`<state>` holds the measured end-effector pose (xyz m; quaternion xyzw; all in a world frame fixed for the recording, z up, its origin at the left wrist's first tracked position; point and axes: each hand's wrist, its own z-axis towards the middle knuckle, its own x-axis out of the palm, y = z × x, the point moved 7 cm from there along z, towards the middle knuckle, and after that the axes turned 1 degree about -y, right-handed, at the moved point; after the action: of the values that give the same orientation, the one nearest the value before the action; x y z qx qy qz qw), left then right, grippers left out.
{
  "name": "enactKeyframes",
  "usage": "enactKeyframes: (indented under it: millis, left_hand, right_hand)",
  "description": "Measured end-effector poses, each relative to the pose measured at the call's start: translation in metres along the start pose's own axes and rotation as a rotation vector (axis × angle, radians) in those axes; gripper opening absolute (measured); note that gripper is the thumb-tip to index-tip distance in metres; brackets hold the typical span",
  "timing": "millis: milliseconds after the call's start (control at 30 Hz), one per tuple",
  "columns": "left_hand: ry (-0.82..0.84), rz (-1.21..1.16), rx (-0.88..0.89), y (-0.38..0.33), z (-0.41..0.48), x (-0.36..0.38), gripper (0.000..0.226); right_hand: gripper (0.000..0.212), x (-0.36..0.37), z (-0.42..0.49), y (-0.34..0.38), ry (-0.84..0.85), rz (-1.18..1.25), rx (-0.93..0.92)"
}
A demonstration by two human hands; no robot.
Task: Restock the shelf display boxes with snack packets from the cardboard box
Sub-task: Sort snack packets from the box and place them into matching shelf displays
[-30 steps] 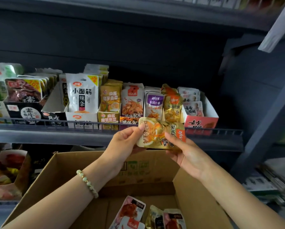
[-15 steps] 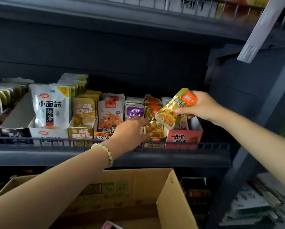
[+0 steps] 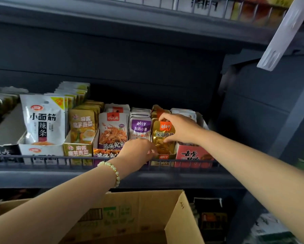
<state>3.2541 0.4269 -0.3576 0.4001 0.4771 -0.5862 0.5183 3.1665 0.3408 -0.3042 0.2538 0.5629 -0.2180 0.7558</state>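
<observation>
— The gold packet (image 3: 162, 138)?
— Upright in its display box (image 3: 162, 158), long axis vertical; the right hand (image 3: 181, 129) pinches its top with curled fingers.
— The left hand (image 3: 138, 152)?
— Lower, at the box's front; grasp too blurred to tell.

Display boxes (image 3: 78, 152) on shelf (image 3: 59, 178), cardboard box (image 3: 147, 212) below (nearer)

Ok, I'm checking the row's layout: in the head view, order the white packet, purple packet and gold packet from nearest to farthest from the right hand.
1. gold packet, gripped by the right hand.
2. purple packet, next slot left.
3. white packet, far left.
</observation>
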Motion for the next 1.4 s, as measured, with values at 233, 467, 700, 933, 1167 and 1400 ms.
enactKeyframes:
  millis: [233,467,700,933,1167,1400]
  left_hand:
    - [-0.066,-0.079,0.014,0.003,-0.003,0.001,0.026]
    - [-0.181,-0.131,0.04,0.009,-0.036,-0.009,0.042]
    - [-0.207,-0.196,0.048,0.034,-0.125,-0.015,0.045]
    - [0.177,-0.122,0.008,0.073,-0.223,0.096,0.063]
    - [0.514,-0.355,-0.321,0.11,-0.309,0.207,0.06]
    - [0.44,-0.358,-0.329,0.082,-0.329,0.218,0.068]
  right_hand:
    - [0.08,0.01,-0.01,-0.009,-0.07,-0.046,-0.029]
    - [0.079,0.004,-0.035,0.001,-0.085,-0.032,0.005]
    - [0.056,0.01,-0.096,0.064,-0.117,0.25,-0.079]
    - [0.04,0.166,-0.17,0.131,0.32,0.446,-0.017]
    - [0.069,0.285,-0.249,0.106,0.714,0.421,0.309]
    - [0.08,0.284,-0.274,0.115,0.631,0.14,0.18]
